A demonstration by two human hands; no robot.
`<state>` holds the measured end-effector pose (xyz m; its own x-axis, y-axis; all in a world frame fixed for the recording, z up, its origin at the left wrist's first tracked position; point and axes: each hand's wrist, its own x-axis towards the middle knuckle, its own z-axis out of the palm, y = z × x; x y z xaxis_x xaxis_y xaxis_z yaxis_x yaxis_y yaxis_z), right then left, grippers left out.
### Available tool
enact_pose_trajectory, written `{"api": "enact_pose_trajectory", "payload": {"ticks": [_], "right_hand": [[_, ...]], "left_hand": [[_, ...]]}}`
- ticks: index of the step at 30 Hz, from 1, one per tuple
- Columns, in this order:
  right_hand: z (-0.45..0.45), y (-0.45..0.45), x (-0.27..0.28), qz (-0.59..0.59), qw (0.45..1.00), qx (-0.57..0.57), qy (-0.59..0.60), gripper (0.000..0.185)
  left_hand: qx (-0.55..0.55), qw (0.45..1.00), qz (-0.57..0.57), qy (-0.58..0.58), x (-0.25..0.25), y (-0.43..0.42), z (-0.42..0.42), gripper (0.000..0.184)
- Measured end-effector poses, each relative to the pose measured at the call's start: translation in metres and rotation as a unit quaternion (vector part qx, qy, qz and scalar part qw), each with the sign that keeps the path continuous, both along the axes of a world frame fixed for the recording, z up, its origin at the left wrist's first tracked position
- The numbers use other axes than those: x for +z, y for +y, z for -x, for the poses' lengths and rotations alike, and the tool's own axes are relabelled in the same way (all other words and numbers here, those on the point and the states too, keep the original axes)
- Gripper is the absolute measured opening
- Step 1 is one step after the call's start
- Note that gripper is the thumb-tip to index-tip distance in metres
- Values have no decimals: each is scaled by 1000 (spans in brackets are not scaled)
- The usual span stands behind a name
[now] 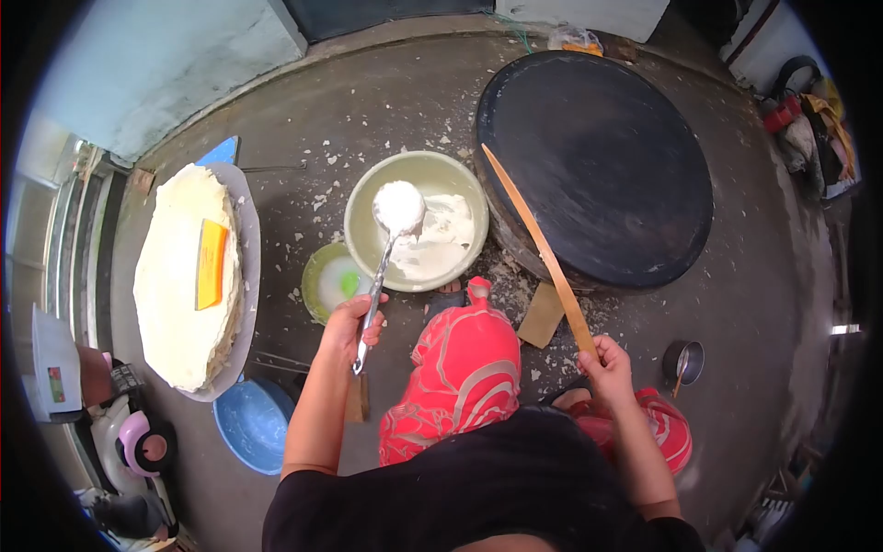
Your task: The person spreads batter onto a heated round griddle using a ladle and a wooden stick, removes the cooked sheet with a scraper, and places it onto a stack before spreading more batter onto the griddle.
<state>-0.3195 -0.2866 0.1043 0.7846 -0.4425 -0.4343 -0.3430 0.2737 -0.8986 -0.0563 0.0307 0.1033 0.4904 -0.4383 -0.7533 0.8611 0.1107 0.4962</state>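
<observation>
My left hand (352,327) is closed around the handle of a metal ladle (384,256), whose bowl is full of thick white batter. The ladle is over a pale green basin (353,204) that holds more white batter (441,241). In my right hand (608,370) is the wide end of a long, thin wooden spreader (550,260). Its pointed end reaches up along the left edge of a large round black griddle (607,166). The griddle's surface is dark with faint pale smears.
At left, a tall stack of thin pale flatbreads (175,267) bears a yellow scraper (211,264). A small green bowl (313,287) of whitish liquid, a blue basin (248,423) and a small metal pot (684,361) stand on the floor. Pale flakes litter the floor.
</observation>
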Motion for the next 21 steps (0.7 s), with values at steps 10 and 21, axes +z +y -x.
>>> {"api": "enact_pose_trajectory", "payload": {"ticks": [10, 21], "right_hand": [[-39, -29, 24, 56, 998, 0, -34, 14], [-71, -75, 39, 221, 972, -61, -43, 44]], "left_hand": [[21, 973, 104, -203, 125, -53, -22, 31], [-1, 955, 132, -267, 113, -194, -65, 28]]}}
